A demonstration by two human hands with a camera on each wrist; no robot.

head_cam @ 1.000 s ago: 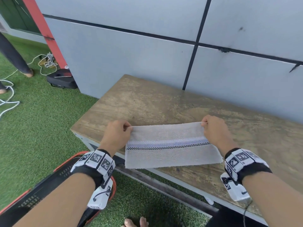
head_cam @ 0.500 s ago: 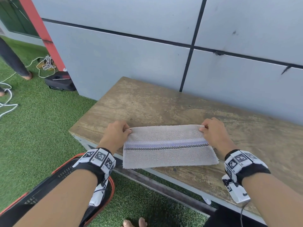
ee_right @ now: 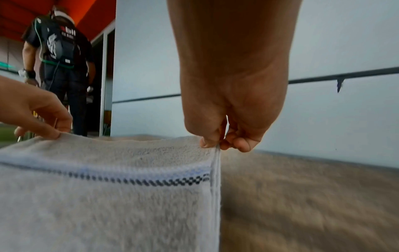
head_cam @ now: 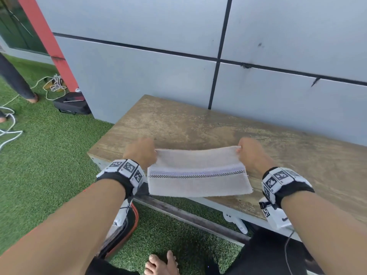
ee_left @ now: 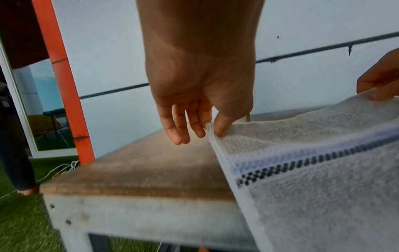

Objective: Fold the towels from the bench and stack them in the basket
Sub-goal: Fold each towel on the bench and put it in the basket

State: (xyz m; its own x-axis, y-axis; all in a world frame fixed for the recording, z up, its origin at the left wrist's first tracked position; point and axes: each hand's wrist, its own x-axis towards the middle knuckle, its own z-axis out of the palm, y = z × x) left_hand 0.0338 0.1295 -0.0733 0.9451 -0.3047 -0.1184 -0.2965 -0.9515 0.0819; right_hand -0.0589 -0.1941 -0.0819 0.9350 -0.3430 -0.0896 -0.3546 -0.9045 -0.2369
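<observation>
both hands, left hand and right hand, pinch the towel top corners, stretched between them over the bench.

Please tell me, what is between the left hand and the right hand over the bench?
Only the towel spans that gap: the left hand pinches one top corner, the right hand the other. Nothing else lies between them above the bench. The head view shows it best.

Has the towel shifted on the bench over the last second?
Yes. The towel has come slightly toward the front edge of the bench; its near right corner now lies closer to that edge.
</observation>
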